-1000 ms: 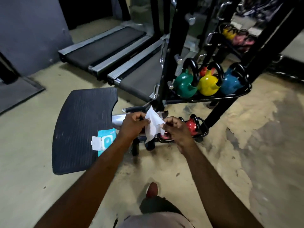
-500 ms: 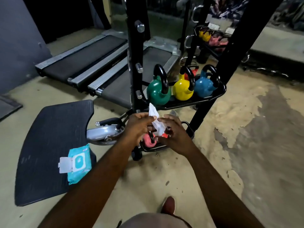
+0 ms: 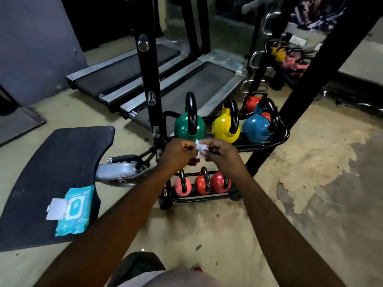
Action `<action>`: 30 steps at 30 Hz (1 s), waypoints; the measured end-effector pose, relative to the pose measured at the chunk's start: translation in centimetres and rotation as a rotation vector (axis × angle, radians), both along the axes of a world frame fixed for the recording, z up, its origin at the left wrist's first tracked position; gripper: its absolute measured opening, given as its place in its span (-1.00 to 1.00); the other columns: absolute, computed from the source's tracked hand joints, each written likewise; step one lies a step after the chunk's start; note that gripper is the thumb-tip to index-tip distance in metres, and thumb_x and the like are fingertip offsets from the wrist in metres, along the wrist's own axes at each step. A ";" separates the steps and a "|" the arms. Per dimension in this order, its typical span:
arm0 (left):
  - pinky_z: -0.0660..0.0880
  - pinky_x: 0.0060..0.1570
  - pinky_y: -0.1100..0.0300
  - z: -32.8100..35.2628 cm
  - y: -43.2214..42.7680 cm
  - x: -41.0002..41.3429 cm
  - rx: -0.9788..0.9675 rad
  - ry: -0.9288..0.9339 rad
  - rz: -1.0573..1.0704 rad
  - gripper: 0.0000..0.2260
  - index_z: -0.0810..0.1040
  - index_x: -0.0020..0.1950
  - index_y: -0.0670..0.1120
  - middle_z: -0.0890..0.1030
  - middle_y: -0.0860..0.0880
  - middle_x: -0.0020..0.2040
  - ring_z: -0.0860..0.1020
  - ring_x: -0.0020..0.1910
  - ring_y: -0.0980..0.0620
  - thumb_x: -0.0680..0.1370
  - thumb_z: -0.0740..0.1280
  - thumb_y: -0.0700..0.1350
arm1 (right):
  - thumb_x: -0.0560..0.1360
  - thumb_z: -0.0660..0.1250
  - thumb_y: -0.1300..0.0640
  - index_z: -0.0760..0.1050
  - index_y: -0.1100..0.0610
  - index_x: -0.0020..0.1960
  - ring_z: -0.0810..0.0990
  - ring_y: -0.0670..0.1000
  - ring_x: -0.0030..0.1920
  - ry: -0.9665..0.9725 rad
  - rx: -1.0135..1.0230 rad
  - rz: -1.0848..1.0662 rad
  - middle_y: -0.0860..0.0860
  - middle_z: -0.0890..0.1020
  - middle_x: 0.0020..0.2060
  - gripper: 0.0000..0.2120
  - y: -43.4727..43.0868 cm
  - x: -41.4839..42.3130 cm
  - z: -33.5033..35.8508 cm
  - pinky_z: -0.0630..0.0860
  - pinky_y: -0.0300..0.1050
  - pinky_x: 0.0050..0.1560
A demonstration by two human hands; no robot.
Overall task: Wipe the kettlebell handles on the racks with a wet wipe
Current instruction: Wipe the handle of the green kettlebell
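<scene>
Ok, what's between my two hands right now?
In the head view, a bunched white wet wipe spans the gap, pinched by the left hand on one side and the right hand on the other.

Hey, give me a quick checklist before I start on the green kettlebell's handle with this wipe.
1. Wet wipe held: ok, left hand and right hand both pinch it.
2. Wipe spread open: not ok, bunched small between them.
3. Green kettlebell handle unobstructed: ok, upright just beyond the hands.
4. Wipe damp enough: cannot tell.
5. Wipes pack lid closed: not ok, flap stands open.
</scene>
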State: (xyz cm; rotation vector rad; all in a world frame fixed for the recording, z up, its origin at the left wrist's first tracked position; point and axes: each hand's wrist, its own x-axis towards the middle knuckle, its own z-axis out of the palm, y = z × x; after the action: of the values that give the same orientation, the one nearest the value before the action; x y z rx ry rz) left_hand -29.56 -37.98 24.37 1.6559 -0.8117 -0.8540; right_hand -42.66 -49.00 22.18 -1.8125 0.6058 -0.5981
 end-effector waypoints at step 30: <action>0.29 0.22 0.44 -0.4 -14.1 15.9 -0.078 -0.513 0.066 -0.66 0.67 0.19 -0.02 0.55 -0.10 0.35 0.50 0.31 0.12 0.42 0.54 -0.05 | 0.40 0.53 0.25 0.60 0.09 -0.05 0.49 -0.07 -0.03 0.033 -0.502 -0.388 0.03 0.45 -0.01 -0.82 -4.7 12.3 -4.2 0.38 -0.52 0.00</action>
State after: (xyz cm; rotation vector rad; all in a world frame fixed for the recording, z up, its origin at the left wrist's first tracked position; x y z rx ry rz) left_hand -13.68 -52.08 23.95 1.8467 -1.1140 -0.3425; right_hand -30.38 -53.68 17.95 -2.1877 0.8989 -1.0565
